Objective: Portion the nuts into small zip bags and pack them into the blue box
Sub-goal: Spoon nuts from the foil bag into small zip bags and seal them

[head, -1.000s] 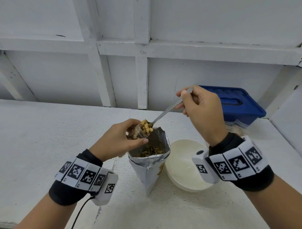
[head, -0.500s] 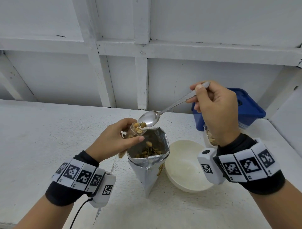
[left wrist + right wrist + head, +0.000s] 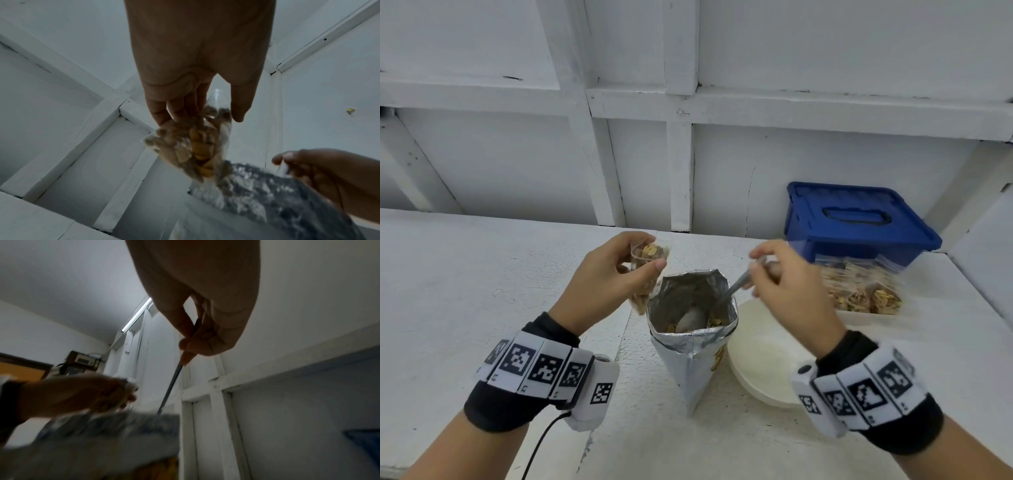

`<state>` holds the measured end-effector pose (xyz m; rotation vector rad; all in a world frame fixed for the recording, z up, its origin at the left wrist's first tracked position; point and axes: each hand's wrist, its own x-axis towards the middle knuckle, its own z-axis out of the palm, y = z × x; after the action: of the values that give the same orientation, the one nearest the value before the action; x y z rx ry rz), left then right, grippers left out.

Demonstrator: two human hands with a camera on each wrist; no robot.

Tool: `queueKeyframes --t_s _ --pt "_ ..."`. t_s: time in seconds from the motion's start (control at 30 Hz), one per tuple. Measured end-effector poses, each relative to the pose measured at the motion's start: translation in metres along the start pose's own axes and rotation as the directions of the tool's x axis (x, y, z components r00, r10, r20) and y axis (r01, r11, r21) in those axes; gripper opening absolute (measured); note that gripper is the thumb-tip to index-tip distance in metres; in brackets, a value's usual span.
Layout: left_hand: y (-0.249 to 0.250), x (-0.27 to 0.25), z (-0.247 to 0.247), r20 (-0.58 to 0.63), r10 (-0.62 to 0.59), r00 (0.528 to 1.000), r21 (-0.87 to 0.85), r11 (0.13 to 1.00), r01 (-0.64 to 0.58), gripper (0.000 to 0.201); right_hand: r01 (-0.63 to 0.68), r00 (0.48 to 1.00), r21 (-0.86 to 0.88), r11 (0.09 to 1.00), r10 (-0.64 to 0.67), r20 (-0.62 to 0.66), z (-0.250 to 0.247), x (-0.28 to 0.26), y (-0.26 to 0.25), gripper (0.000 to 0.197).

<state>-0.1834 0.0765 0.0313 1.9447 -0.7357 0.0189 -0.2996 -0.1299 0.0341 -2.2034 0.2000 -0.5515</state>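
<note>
We are pinching a small zip bag (image 3: 646,270) of nuts in our left hand (image 3: 602,281), centre frame; our right hand (image 3: 787,294) is gripping the spoon (image 3: 726,298), its bowl dipping into the open foil pouch (image 3: 693,329) on the worktop (image 3: 465,291). Filled bags (image 3: 863,291) are lying at right, before the closed blue box (image 3: 856,219). We judge portioning well along, packing not begun

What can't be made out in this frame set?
- Spoon bowl: head view, sunk in the foil bag; load unclear.
- Small zip bag seal: hidden by left hand fingers; left wrist view blurred.
- Blue box contents: lid on.
- Right wrist view: foil bag motion-blurred.
</note>
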Motion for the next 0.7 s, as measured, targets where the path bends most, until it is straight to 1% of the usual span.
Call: queueKeyframes --t_s 0.1,0.17,0.2,0.27,0.33,0.4,0.43,0.5,0.53,0.6,0.67,0.7 --pt "0.009 0.004 0.005 -0.068 0.023 0.997 -0.037 0.999 -0.026 0.028 0.024 0.992 -0.041 0.999 -0.019 0.128 0.013 -0.004 0.004 0.009" --pt "0.016 0.006 0.01 -0.109 0.038 0.993 -0.058 0.997 -0.044 0.034 0.071 0.979 -0.106 0.992 -0.049 0.2 0.017 -0.003 0.005 0.005" --pt "0.02 0.006 0.012 -0.126 0.043 0.991 -0.076 0.996 -0.053 0.039 0.107 0.977 -0.154 0.982 -0.075 0.2 0.018 -0.002 0.004 0.005" --pt "0.028 0.007 0.018 -0.157 0.05 0.986 -0.118 0.991 -0.069 0.039 0.2 0.977 -0.268 0.942 -0.17 0.131 0.02 0.0 0.002 0.028" --pt "0.036 0.007 0.026 -0.183 0.062 0.981 -0.167 0.981 -0.094 0.033 0.265 0.964 -0.314 0.911 -0.252 0.082 0.023 0.001 -0.007 0.047" --pt "0.043 0.006 0.032 -0.19 0.08 0.978 -0.209 0.97 -0.121 0.032 0.277 0.961 -0.264 0.924 -0.264 0.086 0.025 0.002 -0.017 0.052" --pt "0.044 0.005 0.035 -0.181 0.085 0.98 -0.236 0.963 -0.127 0.035 0.268 0.963 -0.204 0.942 -0.256 0.083 0.025 0.002 -0.021 0.048" --pt "0.044 0.005 0.037 -0.133 0.071 0.989 -0.336 0.935 -0.112 0.047 0.227 0.972 -0.061 0.972 -0.222 0.073 0.023 0.004 -0.022 0.031" --pt "0.042 0.004 0.036 -0.096 0.067 0.993 -0.389 0.916 -0.099 0.049 0.197 0.977 0.0 0.98 -0.197 0.078 0.02 0.005 -0.021 0.024" --pt "0.04 0.003 0.032 -0.031 0.083 0.996 -0.414 0.906 -0.088 0.046 0.148 0.982 0.069 0.987 -0.155 0.108 0.015 0.006 -0.018 0.019" --pt "0.038 0.003 0.029 0.004 0.103 0.995 -0.367 0.925 -0.095 0.04 0.133 0.978 0.062 0.989 -0.141 0.151 0.013 0.007 -0.014 0.021" --pt "0.038 0.002 0.029 0.001 0.105 0.994 -0.348 0.932 -0.098 0.033 0.132 0.975 0.047 0.99 -0.138 0.175 0.012 0.008 -0.013 0.023"
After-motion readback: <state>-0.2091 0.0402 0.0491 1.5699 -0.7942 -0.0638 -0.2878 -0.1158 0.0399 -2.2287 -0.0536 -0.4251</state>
